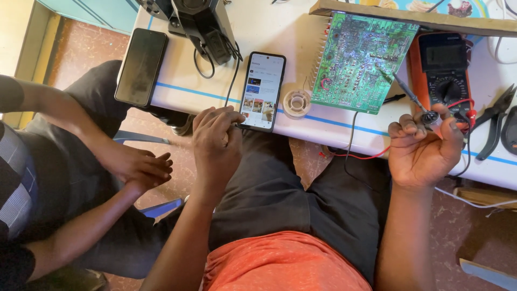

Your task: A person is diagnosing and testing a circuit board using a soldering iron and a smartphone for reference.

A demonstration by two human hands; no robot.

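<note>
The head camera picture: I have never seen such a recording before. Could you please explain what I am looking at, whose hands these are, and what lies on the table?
The camera sits on a person's head and looks down, so you see their own lap and two bare hands. The left hand touches the lower edge of a lit phone lying on the white table. The right hand holds a soldering iron, whose tip points at a green circuit board propped at a slant. Between phone and board lies a small spool of solder wire. Behind the iron is an orange multimeter; pliers lie at the far right. A second, dark phone rests at the left. The clasped hands at the left belong to another person sitting alongside.
</note>
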